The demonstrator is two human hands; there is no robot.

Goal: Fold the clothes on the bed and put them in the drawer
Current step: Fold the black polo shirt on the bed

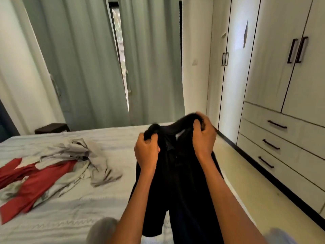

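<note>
Black fabric fills the middle of the head view: a black garment (177, 173) held up above the near right part of the bed (70, 217), its lower part hanging down between the forearms. The left hand (146, 152) has its grip closed in a fist around one bunched upper corner; the right hand (204, 136) has its fingers curled tight over the other upper edge, a little higher.

On the bed's left half lies a crumpled grey garment (91, 155), unfolded, and touching it a red garment (31, 184) spread flat toward the left edge. Both are well apart from the hands.

To the right, across a strip of pale floor (255, 182), stands a white wardrobe (274, 67) with three drawers (274, 143) stacked below its doors, all closed, each with a dark bar handle. Grey-green curtains (84, 59) hang behind the bed, parted by a narrow gap, and a dark low stool (52, 128) sits by the bed's far left corner.
</note>
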